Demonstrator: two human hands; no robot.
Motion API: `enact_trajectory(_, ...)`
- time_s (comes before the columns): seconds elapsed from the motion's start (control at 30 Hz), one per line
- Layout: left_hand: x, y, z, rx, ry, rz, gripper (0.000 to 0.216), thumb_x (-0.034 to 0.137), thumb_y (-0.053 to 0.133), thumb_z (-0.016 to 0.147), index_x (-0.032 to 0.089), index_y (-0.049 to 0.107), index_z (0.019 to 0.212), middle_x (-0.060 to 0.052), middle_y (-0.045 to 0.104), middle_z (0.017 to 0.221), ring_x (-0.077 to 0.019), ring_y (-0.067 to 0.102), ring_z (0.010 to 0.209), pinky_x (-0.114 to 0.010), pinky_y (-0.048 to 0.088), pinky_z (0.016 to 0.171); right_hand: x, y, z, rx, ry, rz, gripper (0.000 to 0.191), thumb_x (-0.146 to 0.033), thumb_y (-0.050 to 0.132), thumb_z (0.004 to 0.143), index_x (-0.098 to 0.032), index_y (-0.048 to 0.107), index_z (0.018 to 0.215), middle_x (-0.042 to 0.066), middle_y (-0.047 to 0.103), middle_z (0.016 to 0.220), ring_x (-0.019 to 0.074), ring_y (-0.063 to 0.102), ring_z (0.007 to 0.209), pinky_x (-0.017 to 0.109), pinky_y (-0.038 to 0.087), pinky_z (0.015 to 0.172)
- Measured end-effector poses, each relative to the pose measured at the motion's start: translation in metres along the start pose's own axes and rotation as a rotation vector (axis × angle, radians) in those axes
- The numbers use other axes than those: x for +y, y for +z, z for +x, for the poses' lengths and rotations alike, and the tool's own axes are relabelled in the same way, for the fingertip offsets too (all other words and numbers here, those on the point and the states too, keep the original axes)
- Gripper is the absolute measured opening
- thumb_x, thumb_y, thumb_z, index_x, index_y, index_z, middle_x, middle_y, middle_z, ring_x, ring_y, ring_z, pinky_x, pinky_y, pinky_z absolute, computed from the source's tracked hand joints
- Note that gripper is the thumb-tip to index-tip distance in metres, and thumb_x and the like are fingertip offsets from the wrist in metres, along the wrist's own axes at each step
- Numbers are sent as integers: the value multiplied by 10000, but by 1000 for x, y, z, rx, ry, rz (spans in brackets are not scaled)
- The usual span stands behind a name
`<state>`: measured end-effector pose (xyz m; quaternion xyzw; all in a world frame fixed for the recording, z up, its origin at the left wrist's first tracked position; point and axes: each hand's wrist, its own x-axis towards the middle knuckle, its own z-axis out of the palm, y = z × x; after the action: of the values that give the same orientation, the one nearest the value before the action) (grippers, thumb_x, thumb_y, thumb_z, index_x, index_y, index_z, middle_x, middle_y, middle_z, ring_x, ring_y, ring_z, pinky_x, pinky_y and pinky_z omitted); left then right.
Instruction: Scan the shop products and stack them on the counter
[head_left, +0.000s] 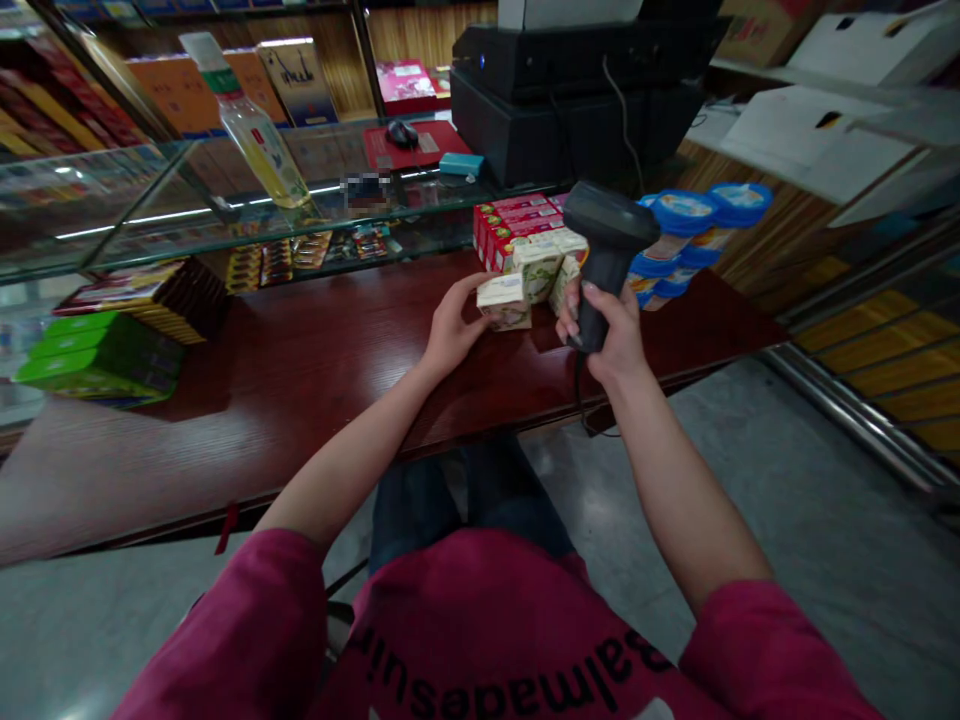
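My right hand (pixel 607 330) is wrapped round the grip of a black barcode scanner (pixel 607 235), its head tilted toward the boxes on the dark red counter (pixel 315 380). My left hand (pixel 454 325) grips a small pale carton (pixel 506 300) at the counter's middle. Two more pale cartons (pixel 541 270) stand right behind it, in front of a row of red boxes (pixel 517 220). The scanner's cable hangs down over the counter edge under my wrist.
Stacked blue-lidded tubs (pixel 697 230) lie right of the scanner. Green packs (pixel 97 360) and a dark flat stack (pixel 150 295) sit at the counter's left. A glass shelf (pixel 150 210) carries a bottle (pixel 255 130). A black register unit (pixel 570 100) stands behind.
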<state>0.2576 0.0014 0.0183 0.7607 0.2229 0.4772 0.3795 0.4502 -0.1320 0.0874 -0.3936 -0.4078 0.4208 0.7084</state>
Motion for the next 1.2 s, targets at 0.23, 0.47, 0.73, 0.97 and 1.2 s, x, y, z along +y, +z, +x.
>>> enact_trajectory(0.23, -38, -131, -15, 349, -398, -312, 689, 515, 949, 793, 276, 655, 1369, -127, 710, 1481, -331, 681, 1403, -498, 597, 1149, 49, 65, 27, -416, 352, 50, 450, -434, 894, 748, -272, 578, 1024, -78, 571, 716, 91, 433, 453, 256, 413, 408)
enact_trajectory(0.47, -66, -230, -27, 593, -442, -487, 305, 420, 850, 902, 209, 718, 1079, -127, 823, 1221, -274, 790, 1217, -466, 616, 1148, 107, 134, 52, -527, 456, 208, 402, -402, 864, 787, -245, 535, 955, -74, 586, 731, 65, 423, 455, 225, 384, 418)
enact_trajectory(0.73, -74, -244, -26, 682, -446, -397, 402, 497, 830, 919, 206, 727, 1176, -112, 809, 1257, -268, 778, 1211, -450, 623, 1120, 131, 150, 51, -579, 535, 197, 456, -443, 878, 809, -251, 548, 1058, -82, 589, 727, 71, 429, 436, 217, 389, 407)
enact_trajectory(0.97, -53, -244, -38, 716, -228, 491, 677, 491, 968, 785, 246, 713, 1363, -123, 686, 1348, -338, 649, 1322, -474, 536, 1198, 128, 144, 49, -528, 529, 188, 423, -423, 875, 821, -238, 577, 1058, -87, 586, 711, 68, 420, 436, 213, 397, 403)
enact_trajectory(1.2, -55, -251, -47, 322, -202, 473, 805, 710, 852, 840, 292, 637, 1494, -137, 622, 1464, -360, 573, 1426, -506, 509, 1215, 129, 141, 57, -583, 586, 185, 458, -622, 764, 924, -231, 599, 1100, -65, 567, 718, 83, 412, 446, 241, 395, 425)
